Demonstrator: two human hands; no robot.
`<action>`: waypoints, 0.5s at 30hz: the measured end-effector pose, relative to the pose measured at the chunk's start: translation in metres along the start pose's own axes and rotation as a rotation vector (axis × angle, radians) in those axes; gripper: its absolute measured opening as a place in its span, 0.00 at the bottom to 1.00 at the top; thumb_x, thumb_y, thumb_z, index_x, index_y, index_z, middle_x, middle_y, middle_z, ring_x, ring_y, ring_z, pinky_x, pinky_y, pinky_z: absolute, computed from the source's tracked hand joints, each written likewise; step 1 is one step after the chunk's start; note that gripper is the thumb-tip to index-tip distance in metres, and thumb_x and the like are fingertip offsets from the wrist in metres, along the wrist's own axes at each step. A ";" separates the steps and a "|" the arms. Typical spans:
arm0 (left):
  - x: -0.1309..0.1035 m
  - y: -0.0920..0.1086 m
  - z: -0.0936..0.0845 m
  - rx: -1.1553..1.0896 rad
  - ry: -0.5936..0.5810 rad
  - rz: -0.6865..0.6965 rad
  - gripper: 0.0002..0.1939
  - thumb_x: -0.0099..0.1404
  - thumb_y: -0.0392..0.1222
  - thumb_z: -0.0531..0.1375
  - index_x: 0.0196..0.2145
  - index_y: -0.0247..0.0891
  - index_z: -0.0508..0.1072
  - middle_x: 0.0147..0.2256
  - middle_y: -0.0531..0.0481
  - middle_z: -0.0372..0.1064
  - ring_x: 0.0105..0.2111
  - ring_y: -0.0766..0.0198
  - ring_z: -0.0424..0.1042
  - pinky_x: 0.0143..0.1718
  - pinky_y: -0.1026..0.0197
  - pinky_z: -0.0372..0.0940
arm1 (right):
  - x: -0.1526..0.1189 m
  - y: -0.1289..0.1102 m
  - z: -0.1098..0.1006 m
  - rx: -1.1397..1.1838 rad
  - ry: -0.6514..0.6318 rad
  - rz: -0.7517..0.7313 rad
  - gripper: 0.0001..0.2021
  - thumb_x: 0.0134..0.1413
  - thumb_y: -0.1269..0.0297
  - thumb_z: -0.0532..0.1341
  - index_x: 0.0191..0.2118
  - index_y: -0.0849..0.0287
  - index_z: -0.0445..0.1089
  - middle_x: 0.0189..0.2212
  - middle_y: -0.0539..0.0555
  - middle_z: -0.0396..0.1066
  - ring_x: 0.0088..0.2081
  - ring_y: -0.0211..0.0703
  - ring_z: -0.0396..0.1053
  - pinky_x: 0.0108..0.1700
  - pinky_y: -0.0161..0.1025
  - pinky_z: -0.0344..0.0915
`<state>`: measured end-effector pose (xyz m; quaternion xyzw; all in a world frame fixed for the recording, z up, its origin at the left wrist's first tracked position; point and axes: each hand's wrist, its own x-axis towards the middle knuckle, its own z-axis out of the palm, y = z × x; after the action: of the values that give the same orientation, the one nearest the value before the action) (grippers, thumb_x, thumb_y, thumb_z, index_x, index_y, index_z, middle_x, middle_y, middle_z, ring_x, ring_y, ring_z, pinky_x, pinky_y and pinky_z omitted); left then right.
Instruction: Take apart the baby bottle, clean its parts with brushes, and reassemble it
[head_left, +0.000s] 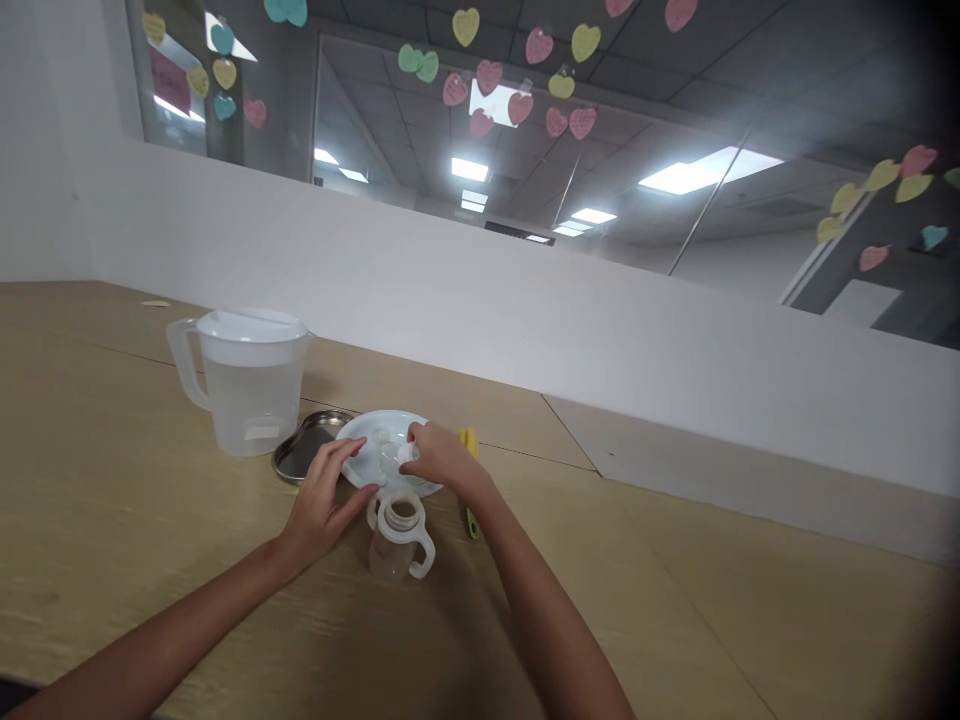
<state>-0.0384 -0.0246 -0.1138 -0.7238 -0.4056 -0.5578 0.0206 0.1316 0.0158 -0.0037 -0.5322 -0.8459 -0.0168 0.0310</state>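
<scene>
My right hand point(442, 458) is closed in a pinch over a white plate point(360, 478), its fingertips on a small white bottle part point(406, 454). Beside those fingertips, a clear, dome-like piece point(386, 458) lies on the plate; its exact kind is hard to make out. My left hand point(322, 500) is open at the plate's left edge, fingers spread and holding nothing. Just in front of the plate, a clear baby bottle point(394, 553) stands upright with no top on it. White handles point(421, 555) stick out from its neck.
A lidded translucent pitcher point(255, 385) with liquid stands at the back left. Next to the plate is a metal kidney tray point(311, 440). Behind my right wrist lies a yellow-and-green tool point(472, 520), partly hidden. A white wall point(450, 320) with windows runs along the table's back.
</scene>
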 end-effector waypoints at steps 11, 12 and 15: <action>0.053 -0.096 -0.079 0.207 0.888 -0.547 0.25 0.62 0.42 0.55 0.54 0.27 0.56 0.53 0.36 0.54 0.54 0.53 0.54 0.56 0.47 0.48 | 0.011 0.004 0.015 -0.132 -0.087 0.101 0.28 0.42 0.44 0.63 0.43 0.63 0.71 0.42 0.63 0.73 0.44 0.55 0.70 0.43 0.44 0.63; 0.054 -0.110 -0.086 0.213 0.925 -0.658 0.28 0.61 0.41 0.56 0.55 0.25 0.54 0.54 0.34 0.52 0.54 0.51 0.54 0.57 0.45 0.47 | 0.011 0.004 0.017 -0.135 -0.097 0.098 0.28 0.42 0.43 0.63 0.43 0.62 0.72 0.41 0.63 0.74 0.44 0.55 0.71 0.43 0.44 0.63; 0.049 -0.148 -0.096 0.222 0.808 -0.786 0.38 0.59 0.44 0.60 0.59 0.24 0.45 0.55 0.31 0.49 0.53 0.51 0.55 0.54 0.44 0.51 | 0.013 0.004 0.023 -0.139 -0.106 0.091 0.29 0.42 0.41 0.62 0.43 0.62 0.72 0.41 0.63 0.74 0.44 0.54 0.71 0.44 0.43 0.63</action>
<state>-0.2025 0.0554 -0.0999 -0.2415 -0.6602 -0.7100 0.0408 0.1290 0.0309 -0.0259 -0.5712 -0.8180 -0.0458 -0.0498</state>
